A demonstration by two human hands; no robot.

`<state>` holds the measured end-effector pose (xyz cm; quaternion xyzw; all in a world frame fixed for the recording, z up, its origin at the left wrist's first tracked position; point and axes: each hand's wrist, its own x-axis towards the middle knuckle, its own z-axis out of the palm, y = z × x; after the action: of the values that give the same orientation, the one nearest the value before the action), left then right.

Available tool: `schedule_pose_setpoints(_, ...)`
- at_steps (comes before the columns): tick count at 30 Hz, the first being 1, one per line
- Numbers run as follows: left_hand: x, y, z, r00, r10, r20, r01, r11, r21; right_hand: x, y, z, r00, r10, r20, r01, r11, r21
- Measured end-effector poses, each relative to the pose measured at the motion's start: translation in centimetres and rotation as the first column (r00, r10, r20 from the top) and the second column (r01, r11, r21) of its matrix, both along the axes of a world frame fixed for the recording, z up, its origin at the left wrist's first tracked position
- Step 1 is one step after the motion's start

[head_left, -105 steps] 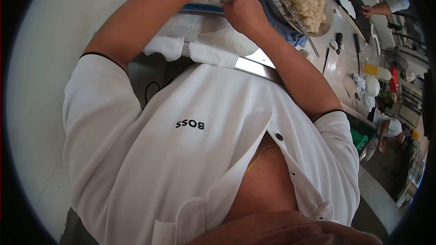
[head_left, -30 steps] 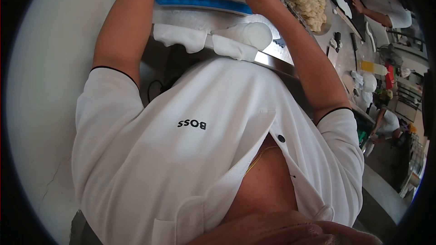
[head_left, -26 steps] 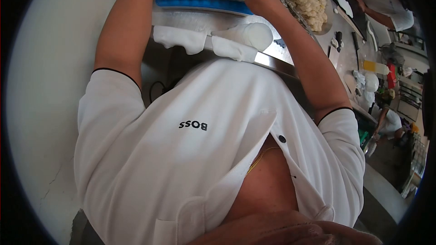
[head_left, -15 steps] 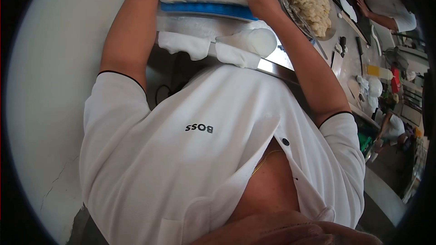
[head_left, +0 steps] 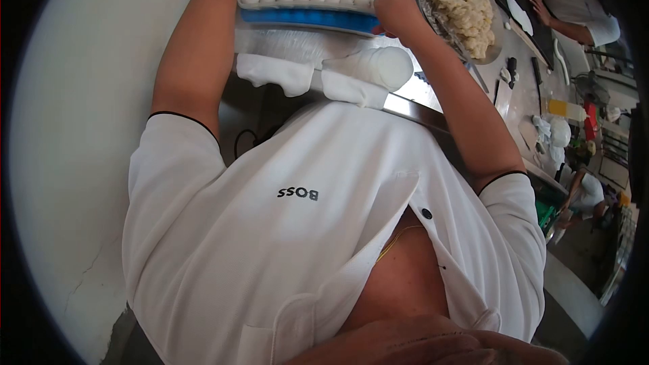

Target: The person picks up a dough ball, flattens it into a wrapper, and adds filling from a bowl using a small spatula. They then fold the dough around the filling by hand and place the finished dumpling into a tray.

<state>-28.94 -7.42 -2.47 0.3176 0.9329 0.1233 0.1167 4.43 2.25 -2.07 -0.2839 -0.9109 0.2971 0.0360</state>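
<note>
Rows of small white balls, which look like dough, fill a shallow tray (head_left: 304, 7) at the top of the head view. A blue tray (head_left: 304, 19) lies directly under it. My right hand (head_left: 399, 12) is at the trays' right corner, its fingers curled at the edge, with one finger down by the blue tray. At the tray's left side, my left hand is almost wholly cut off by the top of the frame, so its fingers are hidden. Right of my right hand sits a metal bowl (head_left: 497, 44) heaped with a pale, lumpy mixture (head_left: 460, 10).
White cloths (head_left: 274, 73) hang over the steel table's front edge (head_left: 419, 108). A whitish cone-shaped object (head_left: 385, 67) lies behind them. Further right are knives (head_left: 537, 78), a dark board (head_left: 517, 17) with white pieces, and a co-worker's hand (head_left: 539, 8). A wall (head_left: 81, 128) stands at left.
The view has shifted slightly. My right hand has slid a little lower at the tray corner, with a finger now showing beside the blue tray. Slightly more of the blue tray shows.
</note>
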Motion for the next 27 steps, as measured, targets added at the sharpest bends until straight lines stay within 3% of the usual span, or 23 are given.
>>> schedule_pose_setpoints(1,0.2,-0.2,0.2,1.000,0.021,0.018,-0.022,0.999,0.040,0.0,-0.2,0.4,1.000,0.001,0.001,-0.001,1.000,0.001)
schedule_pose_setpoints(3,0.5,-0.4,0.7,0.999,0.030,0.042,-0.031,0.999,0.032,0.2,-1.3,2.0,0.970,-0.228,0.083,0.241,0.948,-0.206)
schedule_pose_setpoints(6,0.4,-0.4,0.8,0.998,0.030,0.057,-0.031,0.999,0.018,0.8,-2.5,3.0,0.946,-0.324,0.004,0.318,0.923,-0.218)
schedule_pose_setpoints(13,1.8,-0.5,2.3,0.974,0.145,0.176,-0.154,0.988,0.035,1.5,-3.0,2.6,0.957,-0.290,-0.014,0.277,0.925,-0.259)
schedule_pose_setpoints(16,1.5,-0.5,2.2,0.985,0.084,0.152,-0.086,0.996,0.009,1.3,-2.9,1.9,0.952,-0.305,0.036,0.302,0.907,-0.292)
schedule_pose_setpoints(20,2.6,-1.2,3.2,0.984,0.080,0.162,-0.096,0.991,0.093,1.1,-3.1,1.1,0.952,-0.299,-0.063,0.271,0.921,-0.282)
schedule_pose_setpoints(22,4.1,-1.3,5.3,0.962,0.145,0.233,-0.144,0.989,-0.023,1.5,-2.7,1.5,0.957,-0.285,-0.056,0.261,0.929,-0.263)
schedule_pose_setpoints(25,2.8,-1.1,3.6,0.973,0.113,0.203,-0.123,0.992,0.040,1.8,-1.6,2.4,0.969,-0.247,0.000,0.238,0.935,-0.264)
schedule_pose_setpoints(27,2.2,-1.1,3.0,0.979,0.098,0.178,-0.108,0.993,0.046,1.8,-0.5,2.2,0.995,-0.098,-0.034,0.102,0.983,0.152)
